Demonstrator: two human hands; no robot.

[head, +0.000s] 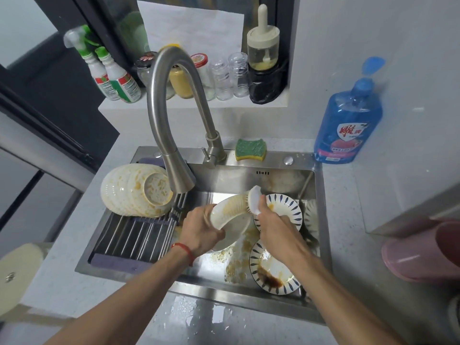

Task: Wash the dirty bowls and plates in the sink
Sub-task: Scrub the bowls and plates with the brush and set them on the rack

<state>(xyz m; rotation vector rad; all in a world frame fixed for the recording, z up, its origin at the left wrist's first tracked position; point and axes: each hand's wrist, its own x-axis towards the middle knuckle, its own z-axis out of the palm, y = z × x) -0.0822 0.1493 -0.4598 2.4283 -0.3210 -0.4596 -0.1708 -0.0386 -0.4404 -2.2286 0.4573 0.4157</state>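
Observation:
My left hand grips a white ribbed bowl tilted on its side over the steel sink. My right hand holds a white dish brush with its bristles pressed against the bowl's outer wall. Two blue-patterned plates lie in the basin: one behind my right hand, one at the front smeared with brown sauce. A stack of dirty white bowls lies on its side on the roll-up drying rack over the sink's left half. Yellowish residue covers the basin floor.
The curved faucet hangs over the rack's right edge. A green-and-yellow sponge sits on the sink's back rim. A blue detergent bottle stands at the back right. Jars and bottles line the sill. A pink container lies at the right.

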